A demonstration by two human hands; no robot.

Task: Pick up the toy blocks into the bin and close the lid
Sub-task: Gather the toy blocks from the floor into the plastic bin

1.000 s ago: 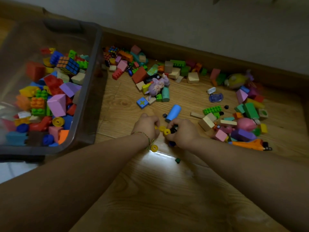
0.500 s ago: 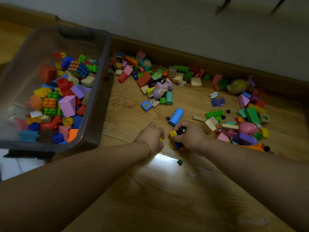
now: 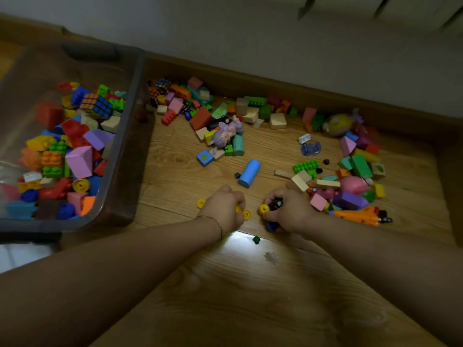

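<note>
Left hand (image 3: pixel 224 209): fingers curled over a yellow piece (image 3: pixel 239 209), only its edge showing. Right hand (image 3: pixel 288 209): fingers curled round a small dark piece (image 3: pixel 275 204); a blue piece (image 3: pixel 271 225) shows under the palm.

Three rings lie by the hands:
- yellow ring (image 3: pixel 263 209) at the right fingertips
- yellow ring (image 3: pixel 246 214) just beside the left fingers
- yellow ring (image 3: pixel 201 203) left of that hand

One blue cylinder (image 3: pixel 249 173) lies on its side beyond the hands, long axis running near-left to far-right. Loose toy blocks (image 3: pixel 200 118) are spread over the floor (image 3: pixel 250 296) towards the wall. The bin (image 3: pixel 135 121), far left, holds a heap of blocks.
</note>
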